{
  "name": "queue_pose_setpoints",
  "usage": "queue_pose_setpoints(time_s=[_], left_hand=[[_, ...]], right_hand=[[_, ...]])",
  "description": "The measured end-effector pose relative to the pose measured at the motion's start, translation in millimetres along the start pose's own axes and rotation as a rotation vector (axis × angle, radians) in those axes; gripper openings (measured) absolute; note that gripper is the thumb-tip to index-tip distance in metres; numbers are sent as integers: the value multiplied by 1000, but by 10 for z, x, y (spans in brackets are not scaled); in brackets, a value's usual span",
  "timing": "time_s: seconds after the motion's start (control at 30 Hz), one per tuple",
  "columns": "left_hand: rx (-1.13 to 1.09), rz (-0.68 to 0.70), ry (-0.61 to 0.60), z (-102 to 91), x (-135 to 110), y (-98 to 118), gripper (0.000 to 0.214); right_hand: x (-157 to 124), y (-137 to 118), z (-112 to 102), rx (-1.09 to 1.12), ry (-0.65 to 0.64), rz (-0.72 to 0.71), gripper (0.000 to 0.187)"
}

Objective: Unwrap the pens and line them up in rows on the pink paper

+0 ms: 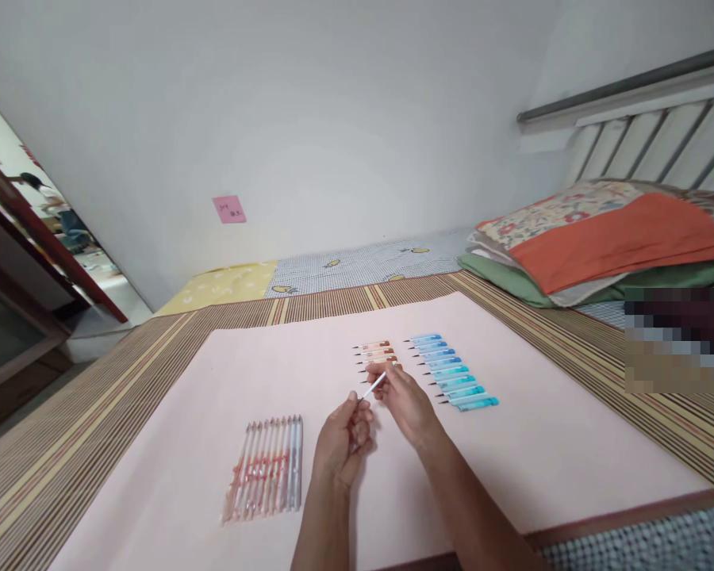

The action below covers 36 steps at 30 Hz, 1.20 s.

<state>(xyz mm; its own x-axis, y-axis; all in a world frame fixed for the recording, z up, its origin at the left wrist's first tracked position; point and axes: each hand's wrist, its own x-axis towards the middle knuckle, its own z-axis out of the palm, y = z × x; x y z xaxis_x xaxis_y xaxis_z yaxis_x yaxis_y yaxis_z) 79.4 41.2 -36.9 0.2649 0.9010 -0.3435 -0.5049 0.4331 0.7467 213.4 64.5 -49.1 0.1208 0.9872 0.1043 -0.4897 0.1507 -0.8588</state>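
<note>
Between my two hands is a slim white pen-like stick [374, 386], slanting up to the right. My left hand [342, 436] pinches its lower end, where a dark tip shows. The fingertips of my right hand [409, 404] close on its upper end. Just beyond my hands lies a row of short brown-and-cream pen-like pieces [376, 349] with dark points, partly hidden by my fingers. To the right of these is a column of similar blue and turquoise pieces [452, 369], points facing left. Several long slender pens [267, 468] lie side by side at the left.
A pale pink sheet [178, 444] lies under everything on a striped mat [571, 357]. Folded bedding with an orange pillow [624, 242] is piled at the right, near a white headboard [660, 143]. A pink note [229, 209] is on the wall. Another person [59, 210] shows through the doorway.
</note>
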Motion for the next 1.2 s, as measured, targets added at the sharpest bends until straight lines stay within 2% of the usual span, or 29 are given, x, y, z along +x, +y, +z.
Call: queue_pose_setpoints(time_s=[0.17, 0.33, 0.5, 0.57, 0.63, 0.73, 0.83, 0.93, 1.07, 1.2], left_hand=[[104, 138, 5, -62, 16, 32, 48], [140, 156, -34, -44, -11, 60, 47], [203, 187, -2, -45, -2, 56, 47], [217, 200, 30, -54, 14, 47, 46], [230, 208, 56, -56, 33, 30, 44], [255, 205, 92, -54, 60, 1, 43], [267, 183, 129, -67, 69, 4, 44], [186, 133, 180, -96, 48, 65, 43], [-31, 37, 222, -117, 7, 160, 31], [-80, 23, 222, -114, 0, 166, 22]], right_hand=[[0, -82, -130, -147, -71, 29, 39], [-17, -213, -249, -188, -147, 27, 32], [-2, -245, -307, -307, -90, -12, 29], [-1, -269, -341, -456, -63, -71, 22], [-9, -310, -381, -682, -101, -142, 11], [-26, -366, -443, -981, -174, -237, 19], [-23, -374, -524, -1137, -137, -291, 21], [-8, -327, -627, -1230, -64, -262, 21], [7, -224, -726, -1369, -40, -160, 21], [33, -147, -749, -1481, -14, -116, 20]])
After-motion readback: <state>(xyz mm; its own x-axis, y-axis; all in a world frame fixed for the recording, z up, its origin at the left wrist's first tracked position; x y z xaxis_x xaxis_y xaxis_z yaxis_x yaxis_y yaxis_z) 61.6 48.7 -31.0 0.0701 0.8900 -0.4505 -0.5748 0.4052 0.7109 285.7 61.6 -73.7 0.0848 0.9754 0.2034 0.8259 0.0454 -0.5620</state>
